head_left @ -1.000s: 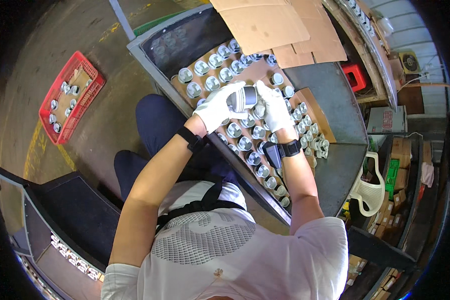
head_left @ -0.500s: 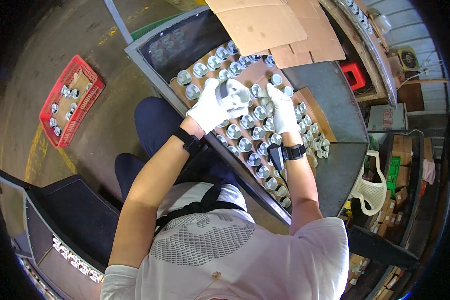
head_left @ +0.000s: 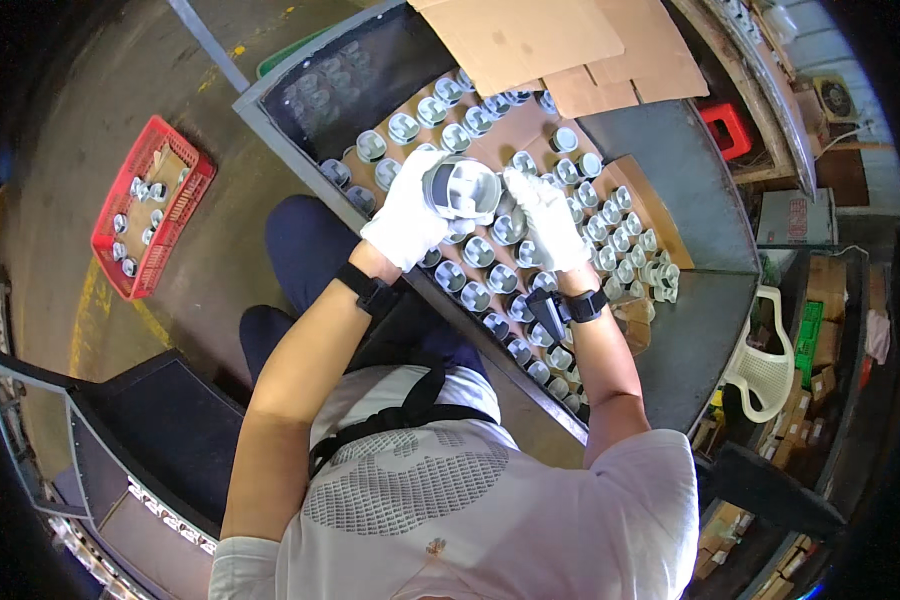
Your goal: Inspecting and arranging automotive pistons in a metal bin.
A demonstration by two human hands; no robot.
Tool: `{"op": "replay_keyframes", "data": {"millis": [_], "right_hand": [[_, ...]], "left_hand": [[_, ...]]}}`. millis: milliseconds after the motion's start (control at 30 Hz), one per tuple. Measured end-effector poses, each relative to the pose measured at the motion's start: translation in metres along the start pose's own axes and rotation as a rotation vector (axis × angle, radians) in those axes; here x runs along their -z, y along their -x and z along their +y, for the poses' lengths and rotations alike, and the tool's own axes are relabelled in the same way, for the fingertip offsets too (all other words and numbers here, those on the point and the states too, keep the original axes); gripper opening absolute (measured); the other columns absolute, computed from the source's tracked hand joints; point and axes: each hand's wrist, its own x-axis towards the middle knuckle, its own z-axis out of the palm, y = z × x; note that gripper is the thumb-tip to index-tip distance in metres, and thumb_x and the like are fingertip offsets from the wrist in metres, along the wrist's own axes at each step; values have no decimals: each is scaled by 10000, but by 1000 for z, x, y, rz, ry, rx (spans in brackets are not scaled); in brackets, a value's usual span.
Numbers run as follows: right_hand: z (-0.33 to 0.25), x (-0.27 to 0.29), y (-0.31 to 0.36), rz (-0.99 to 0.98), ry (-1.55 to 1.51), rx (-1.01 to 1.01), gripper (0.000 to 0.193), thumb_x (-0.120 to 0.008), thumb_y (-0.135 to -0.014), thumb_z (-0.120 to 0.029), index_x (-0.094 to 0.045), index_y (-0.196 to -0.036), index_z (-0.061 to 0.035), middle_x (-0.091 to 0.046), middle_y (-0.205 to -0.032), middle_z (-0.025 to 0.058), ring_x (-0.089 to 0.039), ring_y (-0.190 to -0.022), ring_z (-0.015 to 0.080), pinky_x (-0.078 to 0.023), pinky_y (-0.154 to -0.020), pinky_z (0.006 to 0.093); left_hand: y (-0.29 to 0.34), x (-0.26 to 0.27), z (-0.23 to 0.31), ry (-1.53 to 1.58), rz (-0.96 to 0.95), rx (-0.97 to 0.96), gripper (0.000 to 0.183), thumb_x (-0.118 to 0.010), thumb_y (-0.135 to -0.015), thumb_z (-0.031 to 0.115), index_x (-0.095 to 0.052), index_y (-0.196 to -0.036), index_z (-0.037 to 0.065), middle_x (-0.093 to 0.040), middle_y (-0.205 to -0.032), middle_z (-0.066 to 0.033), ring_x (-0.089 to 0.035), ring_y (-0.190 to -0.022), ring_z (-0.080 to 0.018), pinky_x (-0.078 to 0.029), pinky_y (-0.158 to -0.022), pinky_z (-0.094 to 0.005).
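Round silver metal cup-shaped part (head_left: 460,188) | left hand (head_left: 407,222) grip clamped on its rim | right hand (head_left: 548,222) steadies, grip unclear | likely heavy, rigid, smooth

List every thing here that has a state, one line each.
left hand: gloved, gripping the metal piston
right hand: gloved, fingertips on the piston
metal piston: lifted, hollow side up
pistons on table: standing in rows
red crate: on floor, partly filled

Both my gloved hands raised in front of me

My left hand (head_left: 407,218) has its fingers curled shut around something; my right hand (head_left: 548,220) reaches in beside it, fingers extended, both forearms bare, a dark band on each wrist
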Motion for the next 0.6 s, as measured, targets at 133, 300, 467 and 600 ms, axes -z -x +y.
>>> {"op": "replay_keyframes", "data": {"millis": [133, 300, 467, 600], "right_hand": [[12, -6, 3, 149, -30, 19, 268, -603, -990, -278, -700, -1080, -45, -649, -815, -21, -500, -616, 33, -379, -520, 213], [30, -6, 22, -220, -865, -553, 468, -522, -1010, -442, -589, -1227, -33, -634, -853, 54, -495, -540, 51, -412, -467, 167], [29, -18, 26, -272, -1199, -576, 390, -582, -980, -262, -542, -1286, -23, -625, -931, 90, -584, -686, 128, -518, -594, 235], [63, 0, 13, -388, -885, -491, 270, -589, -947, -138, -623, -1199, -49, -650, -899, 50, -608, -739, 136, -504, -665, 270]], "left_hand": [[-3, 12, -17, -195, 50, -134, 652, -813, -694, -84, -489, -1249, 25, -593, -1186, -106, -599, -1112, -192, -566, -903, -353], [-15, 3, -15, 226, 246, 160, 459, -639, -868, -1, -537, -1314, -39, -669, -1150, -138, -678, -995, -210, -557, -882, -307], [-8, -5, -9, -219, 21, 3, 634, -781, -775, 68, -540, -1360, 20, -621, -1257, -114, -617, -1113, -202, -504, -938, -315], [-5, -17, -2, -942, 23, -253, 671, -786, -775, 256, -542, -1365, 51, -611, -1231, -203, -592, -1133, -355, -463, -1002, -400]]}}
